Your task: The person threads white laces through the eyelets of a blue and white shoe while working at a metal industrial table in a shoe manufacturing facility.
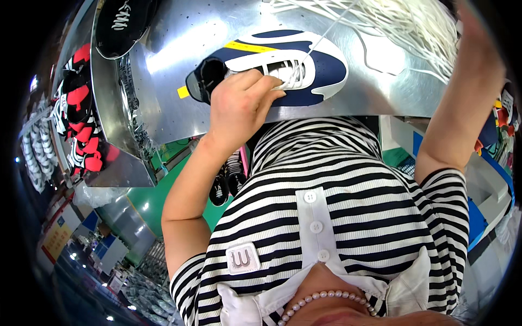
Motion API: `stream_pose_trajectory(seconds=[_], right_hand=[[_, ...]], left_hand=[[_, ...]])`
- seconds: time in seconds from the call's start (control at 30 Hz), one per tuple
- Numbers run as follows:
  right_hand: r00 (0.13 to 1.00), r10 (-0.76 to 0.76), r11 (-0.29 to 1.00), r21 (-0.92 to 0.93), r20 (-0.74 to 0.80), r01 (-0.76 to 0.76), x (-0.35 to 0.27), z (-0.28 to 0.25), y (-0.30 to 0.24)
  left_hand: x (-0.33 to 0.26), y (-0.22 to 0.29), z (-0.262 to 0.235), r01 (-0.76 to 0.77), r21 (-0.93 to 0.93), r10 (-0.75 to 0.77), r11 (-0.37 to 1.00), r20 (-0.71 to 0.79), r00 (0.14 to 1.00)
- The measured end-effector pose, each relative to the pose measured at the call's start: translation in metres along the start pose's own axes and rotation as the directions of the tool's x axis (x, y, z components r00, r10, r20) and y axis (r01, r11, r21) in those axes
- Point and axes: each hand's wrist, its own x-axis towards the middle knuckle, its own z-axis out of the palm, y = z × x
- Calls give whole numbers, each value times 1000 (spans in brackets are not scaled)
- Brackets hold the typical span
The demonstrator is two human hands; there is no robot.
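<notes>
A navy and white sneaker (329, 68) with a yellow stripe lies on its sole on the metal bench, toe to the right. My left hand (239, 100) is closed on it at the near edge of the lacing, thumb and fingertips pinched together beside the tongue. White lace (293, 75) crosses the throat of the shoe, and one strand rises taut from it toward the top edge. My right forearm (457, 103) reaches up at the right; the hand itself is beyond the picture, so what it holds is hidden.
A pile of loose white laces (408, 27) covers the bench's far right. At the far left sits a black shoe (122, 27) with white lacing. Red, black and white shoe parts (81, 108) hang past the left edge of the metal bench (168, 103). A yellow tag (183, 92) lies by the heel.
</notes>
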Motion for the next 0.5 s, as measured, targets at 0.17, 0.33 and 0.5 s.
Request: stream_pose_trajectory(seconds=[0.17,0.33,0.5], right_hand=[[781,448,862,22,435,-507,-98,33,64],[804,451,889,-113,387,-445,-89,65,79],[814,440,897,-151,378,-415,-78,74,80]], left_hand=[[-4,4,-8,399,-360,-408,843,53,911],[-2,-6,-3,482,-223,-498,847,-17,867],[2,-11,10,478,-515,-632,712,-170,756]])
